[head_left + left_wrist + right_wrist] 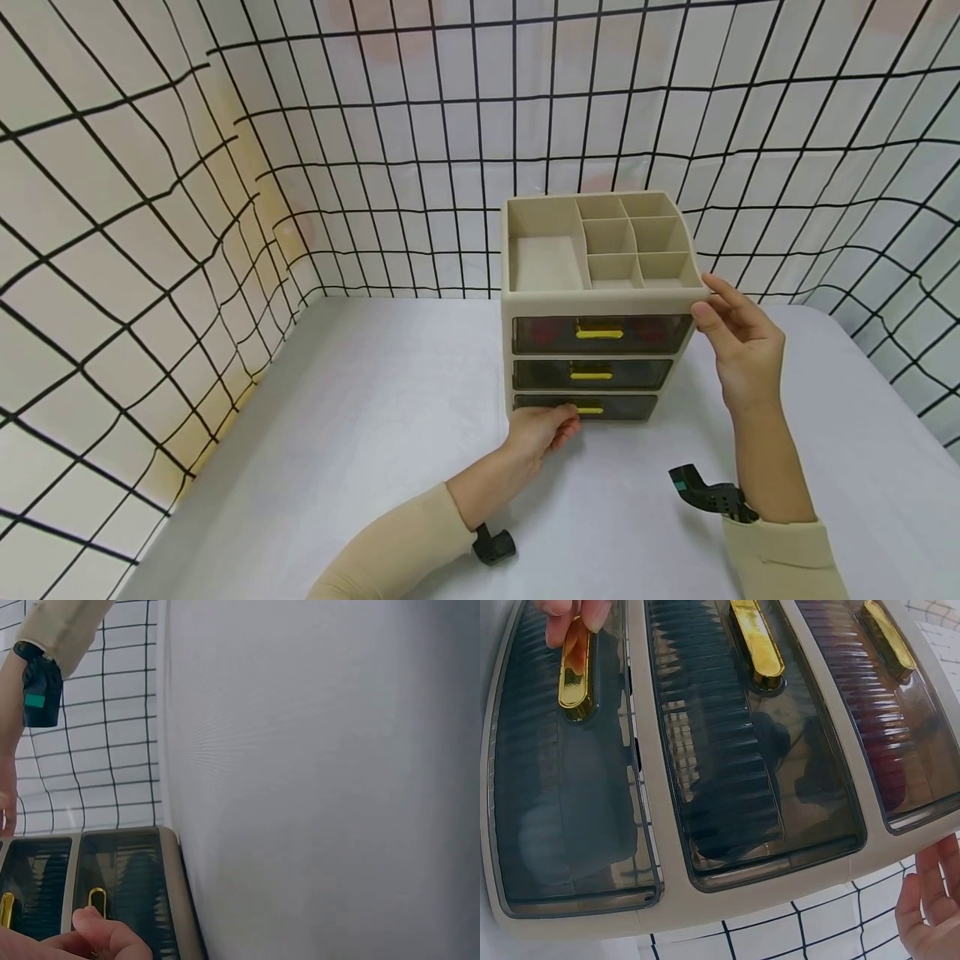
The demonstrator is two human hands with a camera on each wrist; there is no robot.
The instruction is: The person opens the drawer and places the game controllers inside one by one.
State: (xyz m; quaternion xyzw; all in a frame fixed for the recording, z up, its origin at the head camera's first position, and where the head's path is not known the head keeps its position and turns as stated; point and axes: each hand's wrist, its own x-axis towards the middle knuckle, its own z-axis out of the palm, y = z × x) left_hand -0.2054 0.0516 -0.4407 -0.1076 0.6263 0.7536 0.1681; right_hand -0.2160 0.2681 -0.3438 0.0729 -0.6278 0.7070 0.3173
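Note:
A beige desktop drawer organizer (600,302) stands on the table, its three smoky see-through drawers stacked under an open compartment top. Fingertips of my left hand (542,430) pinch the yellow handle (576,679) of the bottom drawer (577,817), which sits about flush with the frame. Against the organizer's upper right side, my right hand (746,346) rests its thumb and fingers, fairly straight and spread. Reddish shapes show through the top drawer (547,335). Dark shapes show inside the middle drawer (727,772), and a pale rounded patch shows through the bottom one.
The top compartments (543,258) hold nothing visible. White cloth covers the table (375,392). Black wire grid panels (420,150) with white sheeting behind them enclose the back and sides. Each wrist wears a black camera mount (708,493).

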